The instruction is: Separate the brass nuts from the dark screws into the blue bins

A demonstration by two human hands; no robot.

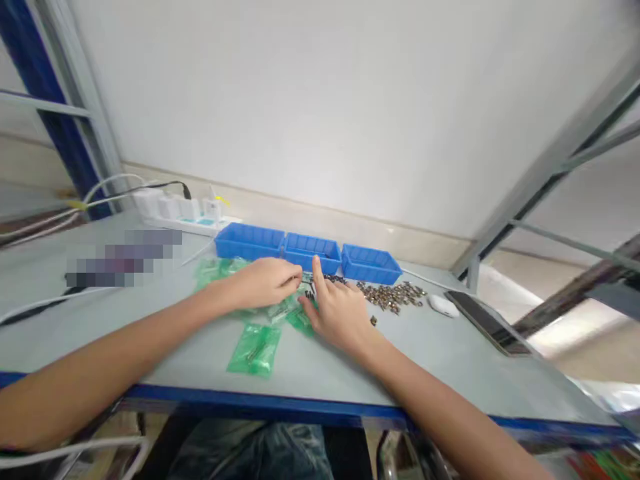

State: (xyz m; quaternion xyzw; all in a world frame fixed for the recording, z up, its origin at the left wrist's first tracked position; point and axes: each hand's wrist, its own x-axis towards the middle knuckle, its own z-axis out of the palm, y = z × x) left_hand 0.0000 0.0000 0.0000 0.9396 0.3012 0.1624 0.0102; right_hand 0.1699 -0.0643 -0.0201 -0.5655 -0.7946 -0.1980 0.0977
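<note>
Left hand (273, 283) fingers pinch a thin dark piece (305, 283), right hand (341, 308) fingers apart; careless wrist brush could scatter loose metal pieces (393, 295) at its three o'clock.

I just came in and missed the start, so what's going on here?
A person works with both hands among small parts. The left hand has its fingertips together; whether they grip anything is unclear. The right hand is beside some small dark pieces, index finger extended. Beyond stand three blue bins, with shiny metal pieces heaped nearby. A green packet lies nearer the person.
</note>
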